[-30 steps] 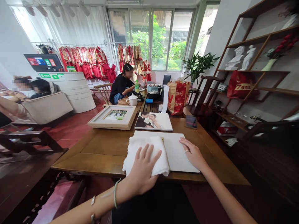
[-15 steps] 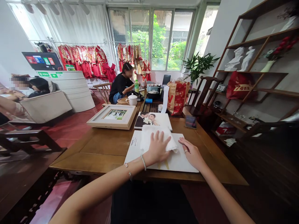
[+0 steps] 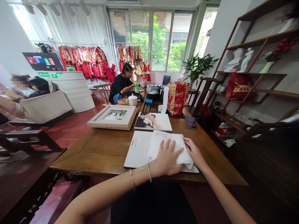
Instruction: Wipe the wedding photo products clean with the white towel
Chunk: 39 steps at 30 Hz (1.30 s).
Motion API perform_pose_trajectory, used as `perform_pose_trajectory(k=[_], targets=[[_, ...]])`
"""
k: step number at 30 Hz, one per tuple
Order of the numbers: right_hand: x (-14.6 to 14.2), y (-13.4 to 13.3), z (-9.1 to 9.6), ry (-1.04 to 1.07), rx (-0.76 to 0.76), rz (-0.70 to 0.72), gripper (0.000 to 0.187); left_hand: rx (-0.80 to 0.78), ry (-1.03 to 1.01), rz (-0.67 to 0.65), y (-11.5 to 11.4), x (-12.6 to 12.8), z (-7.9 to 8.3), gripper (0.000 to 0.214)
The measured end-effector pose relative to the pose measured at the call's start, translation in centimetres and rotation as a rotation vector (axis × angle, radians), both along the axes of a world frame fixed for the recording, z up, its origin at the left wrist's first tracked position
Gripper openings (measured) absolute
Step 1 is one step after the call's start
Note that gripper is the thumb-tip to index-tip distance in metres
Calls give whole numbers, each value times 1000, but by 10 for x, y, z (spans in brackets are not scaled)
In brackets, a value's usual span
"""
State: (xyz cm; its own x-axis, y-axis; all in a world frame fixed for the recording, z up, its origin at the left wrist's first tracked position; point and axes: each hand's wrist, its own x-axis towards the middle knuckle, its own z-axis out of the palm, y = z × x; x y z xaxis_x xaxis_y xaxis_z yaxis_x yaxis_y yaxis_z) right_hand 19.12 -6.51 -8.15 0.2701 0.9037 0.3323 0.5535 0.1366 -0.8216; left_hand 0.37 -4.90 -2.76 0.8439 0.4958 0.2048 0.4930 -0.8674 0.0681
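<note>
A white cloth (image 3: 153,146) lies bunched over the right half of a flat white board (image 3: 137,155), which has small printed text at its upper left. My left hand (image 3: 167,157) presses flat on the cloth, fingers spread. At the board's right edge rests my right hand (image 3: 193,151), its fingers stretched out by the upper right corner and partly hidden beside the cloth. Just behind the board is a wedding photo panel (image 3: 161,119) of a couple. A thick pale picture frame (image 3: 95,120) lies on the table to the left.
The wooden table (image 3: 93,152) also carries a white lidded cup (image 3: 132,100), a red paper bag (image 3: 177,99) and a small dark item (image 3: 190,122). Across it a person in black (image 3: 119,84) sits. A shelf unit (image 3: 247,73) stands at right.
My left hand has slid right and toward me with the cloth, uncovering the board's left part. My right hand has shifted slightly right along the board's edge.
</note>
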Motion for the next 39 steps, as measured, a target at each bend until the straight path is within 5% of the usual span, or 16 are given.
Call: perform_pose_trajectory(k=[7,11,16,19,24,30,35,39], targets=[[-8,-5,2,53,9,-8,48,64,-1,141,32,23,3,68],[-12,-8,7,3,19,26,48,16,29,120,17,13,9,64],[-10,-10,12,-78,29,-9,48,-138,-25,-88,-37,-44,32,61],[-9,-12,21,-111,3,-29,47,-260,-26,3,-54,-88,53,65],[-8,-19,39,-149,-60,-79,42,-204,-34,390,-33,-158,74,71],[-7,-20,44,-191,-35,-114,37,-76,-96,593,2,-216,62,70],[-7,-17,37,-174,13,-119,33,-70,-203,393,-9,-199,51,62],[-3,-15,29,-119,25,-125,32,-90,-253,572,-21,-162,39,50]])
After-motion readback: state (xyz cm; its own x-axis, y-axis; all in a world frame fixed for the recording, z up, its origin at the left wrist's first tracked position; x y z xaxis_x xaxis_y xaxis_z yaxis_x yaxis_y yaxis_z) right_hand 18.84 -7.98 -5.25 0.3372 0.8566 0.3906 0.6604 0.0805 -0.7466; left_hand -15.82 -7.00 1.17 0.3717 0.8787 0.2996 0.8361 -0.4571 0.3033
